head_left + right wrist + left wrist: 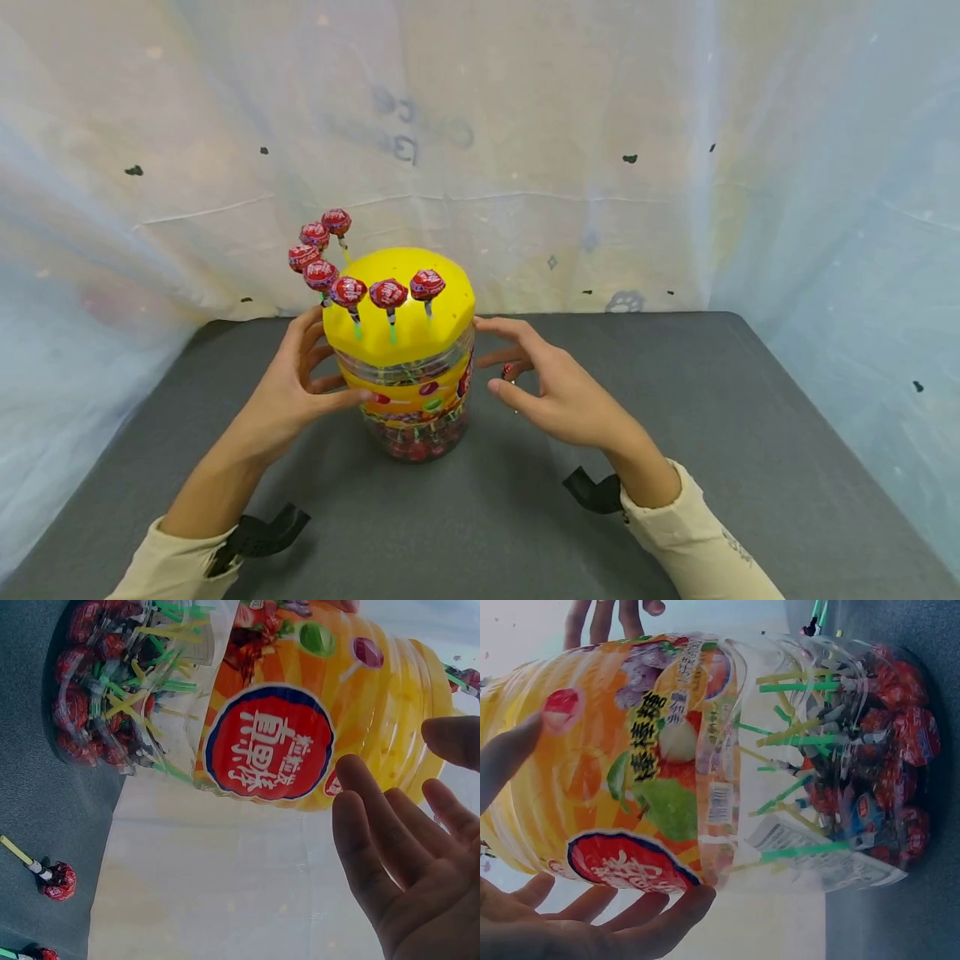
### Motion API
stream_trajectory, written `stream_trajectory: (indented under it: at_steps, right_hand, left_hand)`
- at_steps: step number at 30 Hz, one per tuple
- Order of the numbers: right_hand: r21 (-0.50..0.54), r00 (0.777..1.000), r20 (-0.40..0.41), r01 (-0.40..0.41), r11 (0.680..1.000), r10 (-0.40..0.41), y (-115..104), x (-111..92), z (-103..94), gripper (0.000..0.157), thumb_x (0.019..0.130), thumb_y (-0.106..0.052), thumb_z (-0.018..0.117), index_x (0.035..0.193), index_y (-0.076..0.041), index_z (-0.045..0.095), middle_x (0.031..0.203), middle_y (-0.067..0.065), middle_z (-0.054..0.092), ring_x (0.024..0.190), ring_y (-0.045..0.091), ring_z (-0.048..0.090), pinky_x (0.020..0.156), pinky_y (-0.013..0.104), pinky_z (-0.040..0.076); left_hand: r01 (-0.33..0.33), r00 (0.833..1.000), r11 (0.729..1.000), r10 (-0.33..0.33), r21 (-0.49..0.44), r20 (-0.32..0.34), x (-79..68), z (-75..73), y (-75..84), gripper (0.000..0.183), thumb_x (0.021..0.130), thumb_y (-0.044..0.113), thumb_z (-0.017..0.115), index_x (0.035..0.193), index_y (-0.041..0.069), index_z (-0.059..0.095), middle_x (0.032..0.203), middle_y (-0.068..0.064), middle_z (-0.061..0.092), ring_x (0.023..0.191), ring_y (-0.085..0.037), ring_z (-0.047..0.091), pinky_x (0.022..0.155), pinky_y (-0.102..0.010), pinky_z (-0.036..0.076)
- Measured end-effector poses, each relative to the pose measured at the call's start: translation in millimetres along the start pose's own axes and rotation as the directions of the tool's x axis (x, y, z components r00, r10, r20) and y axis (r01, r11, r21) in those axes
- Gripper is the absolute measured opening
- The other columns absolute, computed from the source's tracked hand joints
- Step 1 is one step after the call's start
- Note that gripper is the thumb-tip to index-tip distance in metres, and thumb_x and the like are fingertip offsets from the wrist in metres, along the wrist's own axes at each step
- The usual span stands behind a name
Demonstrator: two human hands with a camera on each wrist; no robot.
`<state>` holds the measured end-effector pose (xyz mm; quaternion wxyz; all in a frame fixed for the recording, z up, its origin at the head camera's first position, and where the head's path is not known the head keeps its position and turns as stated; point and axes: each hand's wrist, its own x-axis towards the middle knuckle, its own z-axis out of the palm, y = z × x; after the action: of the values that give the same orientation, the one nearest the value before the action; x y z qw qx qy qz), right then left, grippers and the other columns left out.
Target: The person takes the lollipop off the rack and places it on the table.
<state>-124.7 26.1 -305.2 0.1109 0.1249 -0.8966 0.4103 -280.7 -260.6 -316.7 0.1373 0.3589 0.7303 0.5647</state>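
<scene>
The plastic candy jar (407, 397) is standing on the worktop (480, 517) at eleven o'clock, containing wrapped lollipops (417, 450). The left hand (288, 390) is gripping its nine-o'clock side; the right hand (567, 393) is holding its fingers apart near three o'clock.

The upright jar (416, 392) bears lollipops (388, 293) atop its yellow lid (397, 263).

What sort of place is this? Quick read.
Probably a makeshift recording booth: pale sheeting hangs behind and along both sides of a dark gray table, where a lollipop jar stands.
</scene>
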Motion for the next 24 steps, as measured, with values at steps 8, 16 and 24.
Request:
stream_trajectory:
  at_steps: [8,16,24]
  right_hand:
    - [0.003,0.999,-0.012,-0.033,0.999,0.033,3,8,4.8,0.068,0.099,-0.025,0.063,0.153,-0.035,0.023,0.159,-0.013,0.034,0.119,0.011,0.063,0.071,0.027,0.055]
    - [-0.056,0.993,-0.117,0.015,0.998,-0.021,2,4,-2.7,0.068,0.098,-0.022,0.065,0.153,-0.034,0.027,0.152,-0.007,0.046,0.113,0.011,0.064,0.076,0.031,0.058]
    - [-0.141,0.94,-0.299,0.128,0.982,-0.166,-24,17,-2.7,0.07,0.095,-0.021,0.069,0.152,-0.026,0.03,0.13,-0.003,0.063,0.102,0.009,0.064,0.085,0.031,0.054]
  left_hand:
    - [0.045,0.999,0.999,-0.044,0.025,-0.03,-2.9,2.9,1.5,0.098,0.087,0.011,0.078,0.155,0.033,0.011,0.154,-0.003,0.023,0.139,-0.033,0.03,0.097,-0.032,0.05]
    - [0.055,0.997,0.998,-0.054,0.018,-0.049,1.6,9.1,-0.3,0.096,0.088,0.012,0.077,0.155,0.033,0.011,0.155,-0.006,0.022,0.141,-0.034,0.029,0.099,-0.04,0.049]
    - [0.044,0.998,0.999,-0.045,-0.026,-0.039,2.9,12.0,-2.4,0.102,0.086,0.008,0.078,0.154,0.035,0.007,0.158,-0.008,0.016,0.146,-0.037,0.021,0.11,-0.067,0.034]
